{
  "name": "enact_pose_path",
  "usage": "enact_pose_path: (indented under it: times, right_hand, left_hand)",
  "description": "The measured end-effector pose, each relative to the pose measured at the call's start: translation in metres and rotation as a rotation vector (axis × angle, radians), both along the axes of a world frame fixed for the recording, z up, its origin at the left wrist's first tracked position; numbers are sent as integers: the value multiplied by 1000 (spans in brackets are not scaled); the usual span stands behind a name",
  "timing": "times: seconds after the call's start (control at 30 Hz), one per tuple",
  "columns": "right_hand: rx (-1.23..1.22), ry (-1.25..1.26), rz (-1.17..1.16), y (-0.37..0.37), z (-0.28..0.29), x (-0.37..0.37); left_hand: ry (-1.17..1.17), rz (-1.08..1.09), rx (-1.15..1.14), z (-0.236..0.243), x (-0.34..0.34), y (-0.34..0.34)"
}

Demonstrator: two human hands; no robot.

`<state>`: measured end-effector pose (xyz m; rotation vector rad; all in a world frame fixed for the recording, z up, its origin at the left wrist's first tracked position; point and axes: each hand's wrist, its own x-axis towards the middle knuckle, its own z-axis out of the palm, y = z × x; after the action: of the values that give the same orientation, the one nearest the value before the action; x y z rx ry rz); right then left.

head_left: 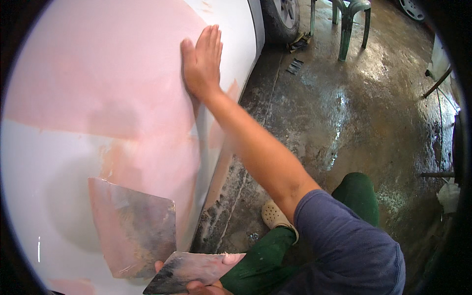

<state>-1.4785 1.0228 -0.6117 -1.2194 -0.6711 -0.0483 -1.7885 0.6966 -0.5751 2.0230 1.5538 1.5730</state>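
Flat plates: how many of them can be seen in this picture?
2. The upper plate is at lower left; the lower plate, overlapping its bottom right corner, is in the left hand.

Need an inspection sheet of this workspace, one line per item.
Surface: white car panel with broad pink patches.
Things in use: larger plate and smaller plate, both smeared; pink paste on the smaller one.
Clutter: green chair, small dark strips on the floor.
Left hand: partly out of frame, gripping the smaller plate.
Right hand: open, flat against a pink area.
Cables: thin dark lines at right edge, can't tell if cables.
Surroundings: wet-looking floor; car wheel at top.
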Motion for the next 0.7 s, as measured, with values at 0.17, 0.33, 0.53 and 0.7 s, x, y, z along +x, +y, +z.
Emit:
enact_pose_path:
  times: [0.17, 0.33, 0.53, 0.7]
  right_hand:
    - [-24, -55, 14, -27, -9, -76]
    - [-31, -88, 55, -62, -25, -129]
    - [-39, -138, 164, -91, -41, -172]
    - [-12, -145, 654, -136, -103, -137]
  left_hand:
    - [155, 5, 125, -8, -31, 4]
    - [1412, 476, 247, -3, -55, -10]
    - [-489, -397, -44, -9, -3, 19]
    - [-515, -555, -431, -25, 50, 33]
